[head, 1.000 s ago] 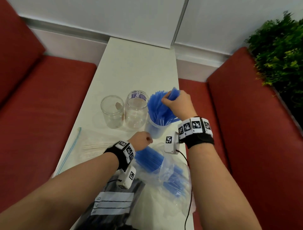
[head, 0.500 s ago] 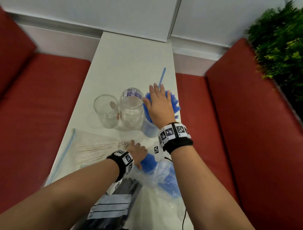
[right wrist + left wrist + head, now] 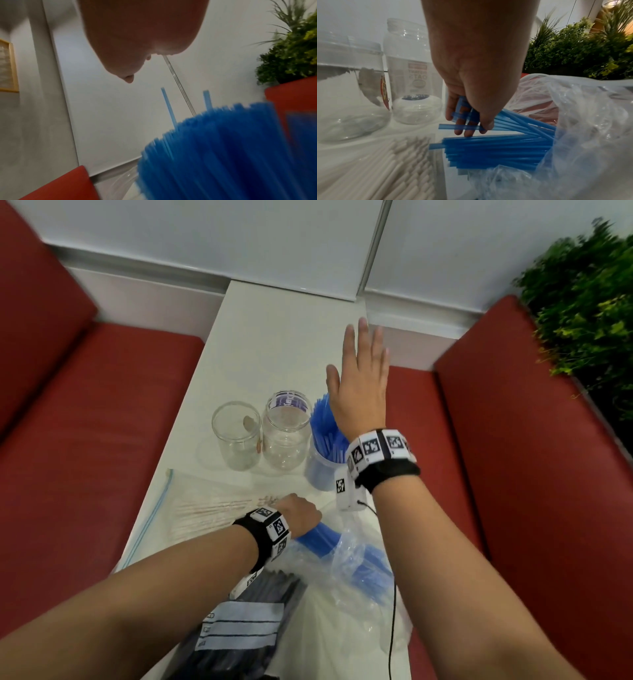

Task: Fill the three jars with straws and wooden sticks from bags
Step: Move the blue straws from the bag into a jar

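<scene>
Three jars stand in a row across the white table (image 3: 274,337): the left jar (image 3: 237,440) and the middle jar (image 3: 286,436) are clear and hold no straws, while the right jar (image 3: 320,472) is packed with upright blue straws (image 3: 325,436) that fan out above its rim. The right hand (image 3: 359,385) hangs flat above those straws, palm down, fingers straight and close together, holding nothing; in the right wrist view two straws stick up higher than the rest.

The left hand (image 3: 471,81) reaches down at the mouth of a clear plastic bag (image 3: 359,570) that lies near the table's front edge. Its fingers (image 3: 467,129) curl round a few loose blue straws (image 3: 513,121) lifted off the bundle (image 3: 496,151) that still lies half inside the bag.

To the left of that bag lies a zip bag (image 3: 164,508) of pale wooden sticks (image 3: 205,511), flat on the table just in front of the empty jars. A bag of black straws (image 3: 239,645) with a white label lies nearest the person. Red seats (image 3: 85,440) flank the table, and a green plant (image 3: 582,302) stands at the far right.
</scene>
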{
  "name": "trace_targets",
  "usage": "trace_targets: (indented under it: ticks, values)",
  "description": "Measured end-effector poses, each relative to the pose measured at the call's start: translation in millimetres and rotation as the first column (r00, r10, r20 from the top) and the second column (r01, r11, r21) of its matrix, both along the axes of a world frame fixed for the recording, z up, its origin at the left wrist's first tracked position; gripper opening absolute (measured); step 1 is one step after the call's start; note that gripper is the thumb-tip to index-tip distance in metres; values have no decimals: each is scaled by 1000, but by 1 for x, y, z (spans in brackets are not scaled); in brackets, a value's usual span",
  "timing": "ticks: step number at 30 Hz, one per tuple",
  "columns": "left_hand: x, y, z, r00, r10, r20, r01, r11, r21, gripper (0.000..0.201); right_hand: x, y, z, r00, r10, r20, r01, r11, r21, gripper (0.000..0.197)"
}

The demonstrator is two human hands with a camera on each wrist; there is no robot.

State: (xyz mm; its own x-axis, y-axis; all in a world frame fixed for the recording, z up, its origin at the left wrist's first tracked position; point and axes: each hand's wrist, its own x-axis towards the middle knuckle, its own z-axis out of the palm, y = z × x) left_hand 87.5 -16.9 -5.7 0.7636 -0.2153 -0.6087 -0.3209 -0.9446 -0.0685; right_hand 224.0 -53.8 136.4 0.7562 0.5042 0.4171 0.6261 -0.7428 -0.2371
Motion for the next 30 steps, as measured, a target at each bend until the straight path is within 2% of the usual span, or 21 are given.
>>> trace_targets:
  ticks: [2, 4, 6, 8, 10, 12, 13, 14, 15, 16, 17, 18, 19, 20, 21, 22, 25, 26, 28, 30]
  values:
    - [-3, -1, 6, 1000, 19, -15, -19, 1000, 8, 25, 14, 5, 0, 994, 0, -110, -23, 977, -214, 65]
    - [-8, -1, 12, 999, 33, -11, -33, 999, 19, 27, 16, 2, -11, 952, -52, -302, -85, 903, -420, 67]
    - [-12, 3, 20, 999, 38, 33, -38, 999, 8, 27, 10, -5, -19, 897, -86, -433, -139, 875, -463, 67]
    - [-16, 9, 29, 997, 46, 64, -46, 999, -4, 27, 0, -14, -22, 915, -30, -402, -105, 946, -308, 60]
    - [-17, 13, 43, 996, 60, 65, -59, 998, -6, 28, -17, -24, -18, 954, 108, -280, -93, 993, 66, 49]
    - [-14, 15, 59, 995, 72, 75, -73, 997, 16, 29, -41, -35, -17, 948, 225, -225, -106, 891, 442, 39]
    - [-12, 16, 69, 993, 74, 90, -77, 996, 40, 30, -55, -43, -18, 909, 287, -303, -78, 830, 552, 38]
    - [-10, 18, 79, 991, 77, 110, -85, 994, 66, 31, -68, -50, -21, 827, 361, -431, -38, 800, 599, 41]
    - [-9, 20, 89, 988, 87, 125, -99, 991, 91, 32, -78, -59, -28, 707, 414, -573, -13, 818, 576, 47]
    - [-8, 22, 99, 985, 100, 139, -115, 987, 109, 32, -86, -67, -35, 576, 416, -704, -28, 870, 491, 59]
    - [-7, 25, 111, 982, 109, 152, -130, 983, 130, 32, -92, -74, -42, 473, 353, -807, -82, 930, 359, 76]
    - [-7, 27, 124, 981, 119, 154, -143, 978, 152, 32, -98, -79, -50, 416, 265, -870, -144, 964, 224, 93]
    - [-7, 28, 137, 979, 127, 157, -154, 973, 171, 31, -103, -81, -58, 402, 214, -890, -188, 971, 148, 104]
    - [-7, 28, 150, 977, 128, 168, -159, 969, 190, 29, -109, -79, -63, 414, 214, -885, -188, 971, 147, 106]
    - [-7, 27, 162, 974, 116, 192, -157, 964, 214, 27, -115, -75, -66, 439, 244, -865, -163, 968, 190, 99]
    - [-7, 25, 173, 972, 94, 217, -146, 960, 238, 25, -121, -70, -68, 471, 272, -839, -124, 962, 242, 85]
    - [-14, 16, 205, 969, 14, 245, -84, 957, 277, 16, -134, -56, -64, 581, 323, -747, -3, 919, 394, 18]
    - [-16, 15, 216, 965, -21, 262, -52, 963, 266, 13, -137, -53, -59, 587, 348, -731, 26, 894, 447, 17]
    - [-19, 18, 241, 937, -47, 347, 4, 992, 125, 17, -142, -48, -50, 570, 391, -723, 104, 838, 536, 22]
    - [-20, 25, 266, 882, 61, 468, 20, 986, -165, 35, -146, -45, -39, 585, 411, -699, 176, 777, 604, 28]
